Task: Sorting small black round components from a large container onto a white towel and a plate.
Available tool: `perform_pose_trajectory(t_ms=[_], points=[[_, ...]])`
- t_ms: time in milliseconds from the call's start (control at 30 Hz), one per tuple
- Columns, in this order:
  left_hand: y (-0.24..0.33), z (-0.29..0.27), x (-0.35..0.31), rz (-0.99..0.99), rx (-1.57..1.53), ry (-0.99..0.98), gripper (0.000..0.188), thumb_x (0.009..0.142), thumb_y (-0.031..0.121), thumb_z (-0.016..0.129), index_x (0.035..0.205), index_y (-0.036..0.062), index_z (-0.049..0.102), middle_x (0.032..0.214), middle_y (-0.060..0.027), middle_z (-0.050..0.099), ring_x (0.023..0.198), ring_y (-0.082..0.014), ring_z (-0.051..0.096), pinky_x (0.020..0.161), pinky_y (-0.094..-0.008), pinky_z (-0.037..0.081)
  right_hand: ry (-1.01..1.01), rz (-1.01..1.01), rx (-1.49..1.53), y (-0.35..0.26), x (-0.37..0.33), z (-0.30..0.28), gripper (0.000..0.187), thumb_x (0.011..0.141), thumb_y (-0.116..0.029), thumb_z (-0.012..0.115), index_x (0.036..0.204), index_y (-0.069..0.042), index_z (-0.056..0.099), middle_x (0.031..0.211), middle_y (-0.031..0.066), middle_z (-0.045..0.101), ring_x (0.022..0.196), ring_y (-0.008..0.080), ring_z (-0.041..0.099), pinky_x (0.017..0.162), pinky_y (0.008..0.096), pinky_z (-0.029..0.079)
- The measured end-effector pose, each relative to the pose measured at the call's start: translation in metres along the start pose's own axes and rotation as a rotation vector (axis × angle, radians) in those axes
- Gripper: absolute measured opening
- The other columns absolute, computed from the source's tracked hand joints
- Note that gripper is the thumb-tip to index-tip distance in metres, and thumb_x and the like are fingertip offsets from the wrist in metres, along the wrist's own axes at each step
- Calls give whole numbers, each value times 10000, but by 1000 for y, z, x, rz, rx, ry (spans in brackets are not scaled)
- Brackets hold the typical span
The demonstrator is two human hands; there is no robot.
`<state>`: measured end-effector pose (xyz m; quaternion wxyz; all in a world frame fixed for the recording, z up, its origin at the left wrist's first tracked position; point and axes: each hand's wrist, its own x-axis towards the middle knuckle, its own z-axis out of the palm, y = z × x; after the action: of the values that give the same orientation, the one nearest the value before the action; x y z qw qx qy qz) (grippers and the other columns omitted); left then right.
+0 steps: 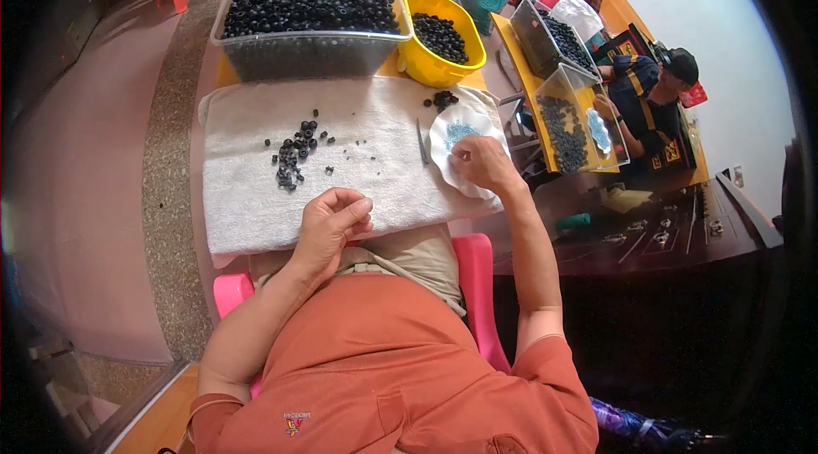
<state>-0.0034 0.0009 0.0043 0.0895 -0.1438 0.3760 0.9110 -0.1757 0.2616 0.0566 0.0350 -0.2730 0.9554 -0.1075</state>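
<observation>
My left hand [335, 224] is held above the near edge of a white towel [256, 135], thumb and fingers closed in a pinch. Whatever sits between those fingertips, if anything, is too small to make out. Over at the right, my right hand [484, 162] reaches into a white scalloped dish [484, 120], its fingers drawn together at the tips. Small light-blue pieces [461, 131] lie in the dish beside those fingers. Loose black round parts [294, 147] are scattered on the towel's left half. Tweezers or a similar thin metal tool [422, 142] rest left of the dish.
Behind the towel stand a large clear bin [311, 58] full of black parts and a yellow basin [443, 72] holding more. A small black pile [444, 100] lies above the dish. To the right, another person [648, 88] sits at a yellow table with clear bins [569, 83].
</observation>
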Motion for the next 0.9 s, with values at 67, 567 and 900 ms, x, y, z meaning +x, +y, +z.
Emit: perform_pose_trajectory(t_ms=[67, 567, 900], points=[[0, 0, 0, -2, 3, 5, 134, 861, 95, 719, 949, 49, 628, 833, -27, 639, 717, -103, 611, 688, -246, 540, 15, -28, 19, 0, 0, 0, 163, 757, -95, 687, 889, -4, 711, 852, 182, 692, 797, 301, 689, 728, 361, 539], [0, 0, 0, -11, 25, 5, 111, 884, 111, 693, 951, 56, 623, 826, -23, 630, 748, -104, 608, 717, -258, 545, 12, -4, -10, -5, -1, 2, 230, 722, -83, 617, 923, -8, 699, 825, 187, 670, 808, 349, 661, 739, 400, 521], [0, 0, -1, -6, 27, -12, 107, 889, 105, 688, 951, 48, 623, 834, -22, 625, 756, -108, 609, 720, -263, 548, 165, -199, 133, 16, -12, 17, 213, 836, -36, 550, 1013, 5, 662, 943, 205, 629, 880, 377, 623, 785, 414, 498]])
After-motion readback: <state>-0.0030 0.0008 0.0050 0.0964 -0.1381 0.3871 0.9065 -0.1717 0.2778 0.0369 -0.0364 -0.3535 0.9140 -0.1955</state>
